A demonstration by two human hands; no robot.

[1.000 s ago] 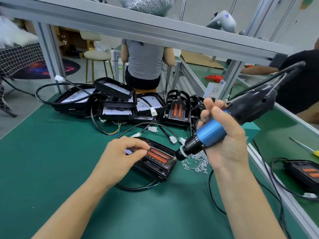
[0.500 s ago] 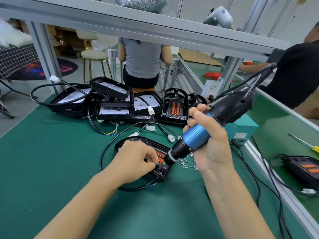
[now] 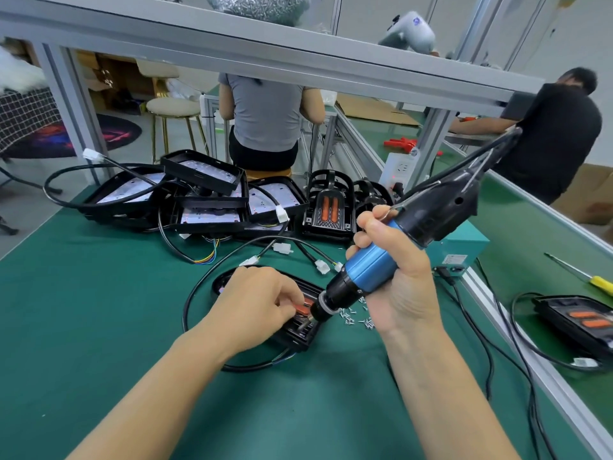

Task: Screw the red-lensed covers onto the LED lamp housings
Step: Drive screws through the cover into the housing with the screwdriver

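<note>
Just below centre of the frame on the green bench mat [image 3: 99, 310]: black lamp housing [image 3: 298, 336] with its red-lensed cover [image 3: 303, 307] on top, mostly hidden under the left hand [image 3: 255, 307]. Left hand curled over the cover, fingertips pinching down beside the driver tip; what they pinch too small to tell. Right hand [image 3: 394, 277] clenched round the blue barrel of an electric screwdriver [image 3: 391, 254], tilted down to the left, bit touching the near right corner of the cover. Just right of the housing, a scatter of small screws [image 3: 356, 318]. Looping round the housing, a black cable [image 3: 189, 300]. Further up, toward centre left, a pile of open housings with bare LED boards [image 3: 199, 190]; beside it one upright covered lamp [image 3: 328, 210]. At far right, another covered lamp [image 3: 583, 323] and a yellow-handled screwdriver [image 3: 600, 283]. Top of frame: two people at other benches.
</note>
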